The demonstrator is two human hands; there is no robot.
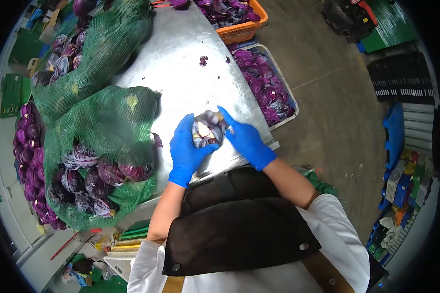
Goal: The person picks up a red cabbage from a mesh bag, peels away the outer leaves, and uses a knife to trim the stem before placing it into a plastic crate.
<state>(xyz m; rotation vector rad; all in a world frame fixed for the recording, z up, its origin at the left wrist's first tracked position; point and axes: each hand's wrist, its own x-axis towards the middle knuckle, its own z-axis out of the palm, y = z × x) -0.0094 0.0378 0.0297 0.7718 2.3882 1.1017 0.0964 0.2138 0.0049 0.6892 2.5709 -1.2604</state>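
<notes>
Two mesh bags (132,110) crowd the surface (181,63) from the left, the left hand (187,150) clamps its grip on a purple cabbage (204,133) there, the right hand (248,142) touches it, closure unclear, and leaf-filled crates (285,84) flank the right edge.

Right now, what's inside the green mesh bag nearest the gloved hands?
Red cabbages, heaped at the near end of the green mesh bag. Bunched netting covers the far end; can't tell what's under it or beneath the top cabbages.
</notes>
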